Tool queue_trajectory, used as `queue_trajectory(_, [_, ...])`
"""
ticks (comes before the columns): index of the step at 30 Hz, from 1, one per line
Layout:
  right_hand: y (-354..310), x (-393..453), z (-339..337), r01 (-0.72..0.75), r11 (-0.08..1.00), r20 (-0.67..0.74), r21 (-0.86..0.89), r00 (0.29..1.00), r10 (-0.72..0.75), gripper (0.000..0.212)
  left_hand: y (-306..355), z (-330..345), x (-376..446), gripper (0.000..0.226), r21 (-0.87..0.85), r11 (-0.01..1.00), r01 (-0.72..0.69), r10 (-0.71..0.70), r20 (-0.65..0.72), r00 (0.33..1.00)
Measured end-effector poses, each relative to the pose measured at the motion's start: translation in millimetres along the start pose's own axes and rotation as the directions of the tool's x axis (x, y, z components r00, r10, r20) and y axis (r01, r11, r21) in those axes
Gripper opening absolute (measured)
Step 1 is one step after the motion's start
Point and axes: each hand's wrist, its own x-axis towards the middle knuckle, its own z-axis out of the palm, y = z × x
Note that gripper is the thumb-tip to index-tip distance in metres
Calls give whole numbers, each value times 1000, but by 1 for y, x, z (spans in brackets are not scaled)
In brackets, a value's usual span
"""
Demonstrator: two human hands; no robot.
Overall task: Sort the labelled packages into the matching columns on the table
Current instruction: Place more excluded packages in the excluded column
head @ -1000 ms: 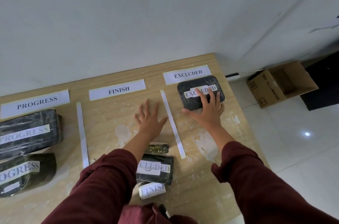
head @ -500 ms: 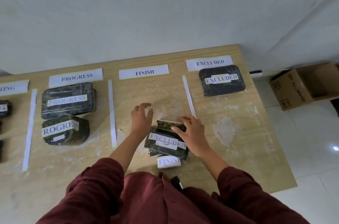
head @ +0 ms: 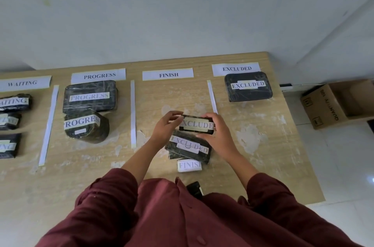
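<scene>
A small black package labelled EXCLUDED (head: 196,125) is held above the FINISH column between my left hand (head: 165,127) and my right hand (head: 217,132). Below it lies a larger EXCLUDED package (head: 188,146) on a stack, with a small white FINISH package (head: 189,165) at the near end. One EXCLUDED package (head: 248,86) rests in the EXCLUDED column under its header (head: 236,68). Two PROGRESS packages (head: 90,96) (head: 86,125) sit in the PROGRESS column. Several WAITING packages (head: 14,102) lie at the far left.
Paper headers FINISH (head: 168,74), PROGRESS (head: 98,75) and WAITING (head: 23,83) and white paper strips (head: 132,113) mark columns on the wooden table (head: 269,145). An open cardboard box (head: 340,103) stands on the floor to the right. A dark object (head: 195,188) lies at the table's near edge.
My right hand left the EXCLUDED package in its column, came back to the stack, and both hands lifted the small EXCLUDED package off it. The view shifted left.
</scene>
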Motion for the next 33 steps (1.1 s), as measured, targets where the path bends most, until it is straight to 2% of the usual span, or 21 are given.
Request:
queue_trajectory(2, [-3,1,-2,14,1000,-8,19,1000,-14,58,4,1,-3,29,-78,997,0,1,10,1000])
queue_trajectory(6, [-10,1,-7,13,998,-11,69,1000,-12,62,6,1,-4,27,-106,994,-30,31,2,1000])
queue_trajectory(9, [-12,3,-9,-165,948,12,272,986,168,72,7,1,-1,26,-156,988,-5,5,4,1000])
queue_trajectory(10, [-13,4,-10,-250,884,20,395,964,263,72,8,4,0,27,-166,986,7,-5,15,1000])
queue_trajectory(12, [-11,7,-14,-362,623,78,693,898,434,61,13,13,4,29,-193,981,33,-22,57,998])
queue_trajectory(13, [-8,8,-17,-373,486,112,791,868,484,54,15,20,7,31,-192,980,40,-24,85,996])
queue_trajectory(14, [-5,9,-23,-360,401,115,842,847,519,50,18,29,12,32,-167,985,38,-19,115,993])
queue_trajectory(16, [6,7,-33,-310,361,53,879,818,573,48,21,45,23,36,-3,1000,-18,18,154,988])
queue_trajectory(17, [15,7,-39,-281,375,-5,883,796,606,48,21,54,30,41,134,989,-69,45,172,984])
queue_trajectory(19, [32,8,-52,-224,399,-115,889,735,669,48,17,70,44,55,396,905,-156,81,199,977])
queue_trajectory(22, [61,17,-75,-196,476,-250,858,648,719,47,15,91,60,75,595,777,-208,77,238,968])
queue_trajectory(25, [87,28,-91,-223,551,-333,804,599,728,49,17,108,69,91,690,705,-164,-15,245,969])
queue_trajectory(27, [98,34,-94,-314,625,-387,714,567,727,49,15,117,72,97,723,675,-147,-43,238,970])
queue_trajectory(31, [102,39,-91,-494,781,-625,381,485,612,61,6,126,73,98,736,662,-145,-32,221,975])
queue_trajectory(32, [99,37,-89,-513,803,-674,303,481,561,68,4,127,73,97,737,660,-149,-21,217,976])
queue_trajectory(33, [95,34,-86,-517,826,-687,223,517,510,74,3,127,72,96,738,656,-155,-10,214,977])
